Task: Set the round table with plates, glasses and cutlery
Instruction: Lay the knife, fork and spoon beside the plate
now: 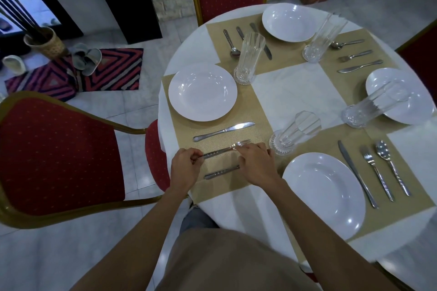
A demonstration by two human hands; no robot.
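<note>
Legible text: none you can read | Labels, brands: none | Numbers, signs: none

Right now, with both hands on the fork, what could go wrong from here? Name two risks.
1. The right hand sits close beside the tall glass; a careless wrist movement might tip it.
2. That hand also covers one end of the nearest utensil while it and the left hand hold the fork; shifting the fork could knock that utensil crooked.
</note>
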